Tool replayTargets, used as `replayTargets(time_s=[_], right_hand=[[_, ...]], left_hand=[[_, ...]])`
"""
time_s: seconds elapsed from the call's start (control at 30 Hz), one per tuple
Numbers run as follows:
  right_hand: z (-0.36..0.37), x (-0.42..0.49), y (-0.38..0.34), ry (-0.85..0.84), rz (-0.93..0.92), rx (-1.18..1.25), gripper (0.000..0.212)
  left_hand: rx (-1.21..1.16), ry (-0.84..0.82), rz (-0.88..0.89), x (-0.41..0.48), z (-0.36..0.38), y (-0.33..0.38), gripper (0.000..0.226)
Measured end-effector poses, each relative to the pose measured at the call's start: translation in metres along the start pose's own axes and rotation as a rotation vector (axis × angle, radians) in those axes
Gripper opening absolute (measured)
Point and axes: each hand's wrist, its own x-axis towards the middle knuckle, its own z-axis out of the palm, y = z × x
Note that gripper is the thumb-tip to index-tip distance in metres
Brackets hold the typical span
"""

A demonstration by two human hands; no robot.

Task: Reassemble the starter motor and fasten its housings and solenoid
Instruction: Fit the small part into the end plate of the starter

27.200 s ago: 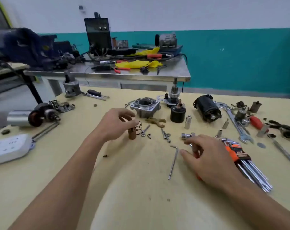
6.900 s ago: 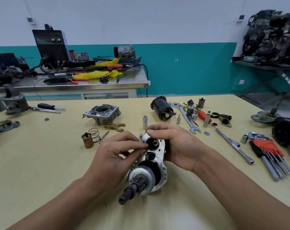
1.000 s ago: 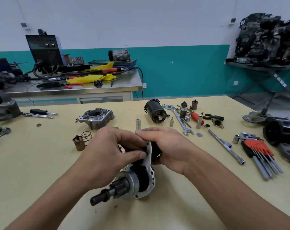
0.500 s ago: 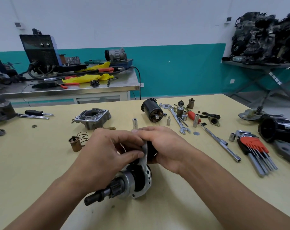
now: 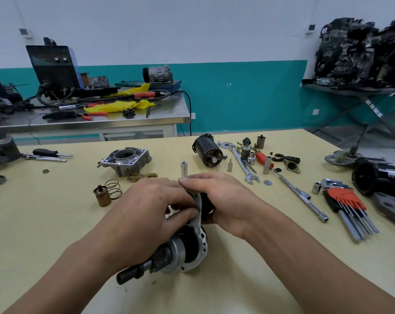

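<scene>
The starter's silver drive housing plate (image 5: 199,243), with its pinion shaft (image 5: 137,269) pointing toward me, lies on the yellow table. My left hand (image 5: 146,209) grips the plate's upper left side with curled fingers. My right hand (image 5: 223,198) grips the black solenoid body behind the plate, mostly hidden. Farther back lie the black motor body (image 5: 209,150), the aluminium nose housing (image 5: 126,159), the brass plunger (image 5: 101,196) and its spring (image 5: 113,189).
To the right lie a spanner (image 5: 243,165), sockets, an extension bar (image 5: 300,193), a red hex key set (image 5: 348,207) and another black starter (image 5: 377,175). A screwdriver (image 5: 49,152) lies far left. A steel bench with tools stands behind.
Both hands keep the same hold on the starter assembly. The view has shifted slightly; the assembly has barely moved.
</scene>
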Motion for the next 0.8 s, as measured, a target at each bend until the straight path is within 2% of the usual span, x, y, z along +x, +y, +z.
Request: replayTargets(time_s=[0.2, 0.6, 0.8], right_hand=[[0.0012, 0.0007, 0.0015, -0.001, -0.01, 0.005, 0.007], [0.0005, 0.0004, 0.0012, -0.001, -0.01, 0.001, 0.008], [-0.0005, -0.0005, 0.0003, -0.017, 0.003, 0.001, 0.009]], left_hand=[[-0.021, -0.003, 0.034, -0.0006, -0.0012, 0.0016, 0.018], [-0.076, 0.003, -0.01, -0.002, -0.0025, 0.0029, 0.024], [0.024, 0.022, -0.054, -0.0021, -0.0016, 0.0002, 0.007]])
